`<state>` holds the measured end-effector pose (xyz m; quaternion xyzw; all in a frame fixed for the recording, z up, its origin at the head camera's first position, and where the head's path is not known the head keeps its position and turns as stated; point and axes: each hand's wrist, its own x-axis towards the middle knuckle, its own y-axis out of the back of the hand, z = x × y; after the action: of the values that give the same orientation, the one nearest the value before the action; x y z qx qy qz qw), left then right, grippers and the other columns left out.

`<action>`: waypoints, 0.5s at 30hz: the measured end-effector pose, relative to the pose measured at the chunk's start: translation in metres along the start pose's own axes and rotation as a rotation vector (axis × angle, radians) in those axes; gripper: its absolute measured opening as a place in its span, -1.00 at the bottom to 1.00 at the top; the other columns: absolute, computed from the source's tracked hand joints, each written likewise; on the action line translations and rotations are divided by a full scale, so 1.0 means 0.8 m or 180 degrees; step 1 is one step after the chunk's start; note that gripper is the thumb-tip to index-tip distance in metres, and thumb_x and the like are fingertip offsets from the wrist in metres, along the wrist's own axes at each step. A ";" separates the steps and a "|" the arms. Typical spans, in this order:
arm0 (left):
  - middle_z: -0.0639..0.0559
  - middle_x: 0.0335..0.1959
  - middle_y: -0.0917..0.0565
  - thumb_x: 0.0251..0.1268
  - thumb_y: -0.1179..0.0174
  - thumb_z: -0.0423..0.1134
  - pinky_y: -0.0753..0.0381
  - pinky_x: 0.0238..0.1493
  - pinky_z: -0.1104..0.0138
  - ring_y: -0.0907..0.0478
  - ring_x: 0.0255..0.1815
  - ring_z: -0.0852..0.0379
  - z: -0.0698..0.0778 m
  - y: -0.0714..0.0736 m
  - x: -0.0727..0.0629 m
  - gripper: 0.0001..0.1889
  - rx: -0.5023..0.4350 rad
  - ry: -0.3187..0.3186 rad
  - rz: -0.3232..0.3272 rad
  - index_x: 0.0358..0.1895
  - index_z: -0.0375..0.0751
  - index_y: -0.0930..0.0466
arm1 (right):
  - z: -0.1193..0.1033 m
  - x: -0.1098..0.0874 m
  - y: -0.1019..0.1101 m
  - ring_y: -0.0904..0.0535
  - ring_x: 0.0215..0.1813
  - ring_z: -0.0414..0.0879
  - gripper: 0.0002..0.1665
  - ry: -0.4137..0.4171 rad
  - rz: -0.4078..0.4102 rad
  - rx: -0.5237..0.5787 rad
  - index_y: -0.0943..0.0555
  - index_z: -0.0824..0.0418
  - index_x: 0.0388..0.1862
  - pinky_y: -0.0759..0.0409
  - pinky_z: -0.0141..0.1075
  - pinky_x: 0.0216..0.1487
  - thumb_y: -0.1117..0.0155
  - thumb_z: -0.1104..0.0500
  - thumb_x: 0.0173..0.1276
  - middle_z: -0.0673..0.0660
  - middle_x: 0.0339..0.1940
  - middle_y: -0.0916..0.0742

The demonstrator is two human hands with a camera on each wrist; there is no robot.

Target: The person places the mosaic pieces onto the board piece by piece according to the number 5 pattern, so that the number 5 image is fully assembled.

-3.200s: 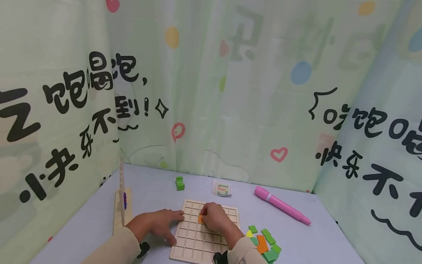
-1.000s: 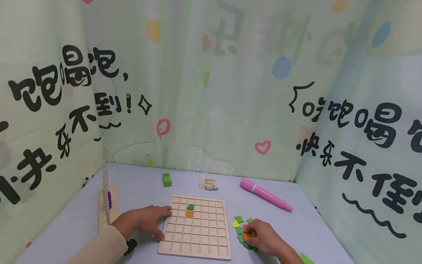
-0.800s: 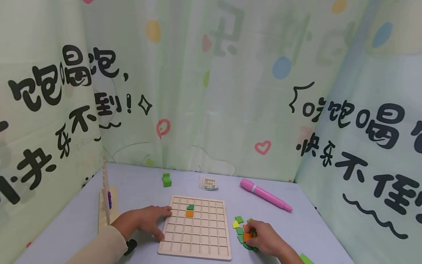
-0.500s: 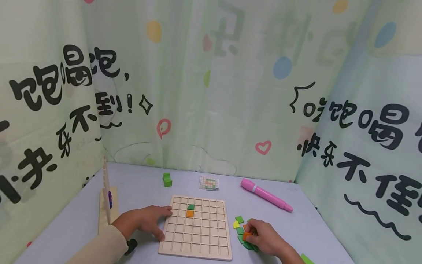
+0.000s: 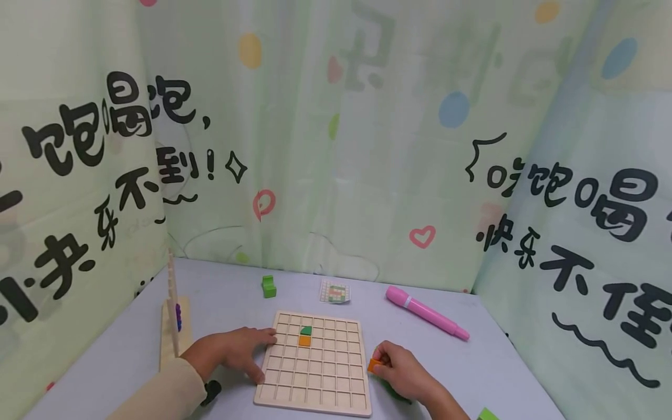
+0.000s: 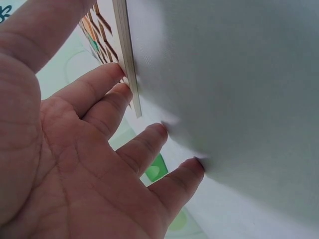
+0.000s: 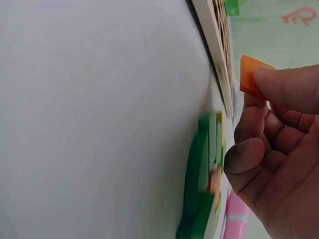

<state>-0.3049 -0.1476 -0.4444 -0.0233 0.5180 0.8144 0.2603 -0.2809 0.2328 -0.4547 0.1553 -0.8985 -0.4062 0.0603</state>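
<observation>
While the right hand [image 5: 403,368] pinched the orange tile [image 7: 247,75] above the table [image 5: 223,291], just beside the grid board [image 5: 320,378], the left hand [image 5: 238,349], fingers apart, touched the board's opposite edge. Judged light, stiff and slick, the tile suited an edge pinch; open room lay above the board.

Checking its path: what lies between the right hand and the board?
In the head view, the orange tile that the right hand pinches lies between it and the board; the hand hides some of the table below.
</observation>
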 end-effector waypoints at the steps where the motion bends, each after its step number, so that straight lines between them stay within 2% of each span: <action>1: 0.12 0.61 -0.33 0.04 -0.62 -0.06 -0.20 0.60 -0.15 -0.21 0.64 -0.18 0.000 0.000 -0.001 -0.15 -0.0001 0.0009 0.0000 0.47 -0.01 -0.48 | -0.003 0.003 -0.004 -0.47 -0.26 -0.13 -0.87 0.0043 -0.0003 0.0013 -0.54 0.20 -0.15 -0.42 -0.38 -0.29 -0.34 0.27 0.45 0.01 -0.33 -0.60; 6: 0.13 0.61 -0.33 0.05 -0.62 -0.04 -0.20 0.60 -0.17 -0.21 0.64 -0.19 0.001 0.001 -0.003 -0.15 0.0006 0.0033 -0.0001 0.48 0.01 -0.48 | -0.022 0.017 -0.022 -0.48 -0.26 -0.13 -0.87 0.0220 -0.0054 0.0126 -0.55 0.20 -0.15 -0.43 -0.39 -0.29 -0.35 0.27 0.44 0.01 -0.32 -0.61; 12: 0.16 0.61 -0.34 0.05 -0.62 -0.03 -0.20 0.59 -0.18 -0.21 0.64 -0.19 0.003 0.000 -0.003 -0.15 0.0005 0.0053 0.0001 0.47 0.04 -0.48 | -0.047 0.033 -0.041 -0.48 -0.25 -0.10 -0.88 0.0284 -0.0158 0.0322 -0.55 0.22 -0.14 -0.45 -0.36 -0.29 -0.33 0.28 0.44 0.04 -0.30 -0.62; 15: 0.17 0.60 -0.35 0.04 -0.62 -0.04 -0.21 0.59 -0.18 -0.22 0.63 -0.17 0.004 0.000 -0.003 -0.16 0.0027 0.0062 0.0018 0.47 0.05 -0.49 | -0.060 0.044 -0.050 -0.49 -0.25 -0.12 -0.88 0.0335 -0.0198 0.0310 -0.55 0.22 -0.14 -0.46 -0.36 -0.28 -0.32 0.28 0.45 0.03 -0.30 -0.62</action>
<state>-0.3021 -0.1463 -0.4419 -0.0287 0.5241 0.8127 0.2530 -0.2938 0.1623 -0.4538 0.2070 -0.9075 -0.3549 0.0872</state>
